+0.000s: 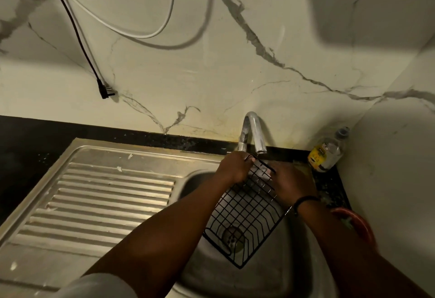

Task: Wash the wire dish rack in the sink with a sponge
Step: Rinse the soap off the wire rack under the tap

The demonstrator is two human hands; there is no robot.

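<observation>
A black wire dish rack [244, 213] stands tilted in the steel sink [270, 274], its lower corner by the drain and its upper end under the tap. My left hand [235, 168] grips the rack's top left edge. My right hand [292, 184] rests flat against the rack's upper right side; I cannot tell whether a sponge is under it, as none shows.
The chrome tap [253, 133] curves over the rack's top. A ribbed steel drainboard [106, 201] lies left of the basin. A clear bottle with a yellow label [328, 151] stands in the back right corner. A black plug [103, 90] and cables hang on the marble wall. An orange-rimmed object [357, 224] sits at right.
</observation>
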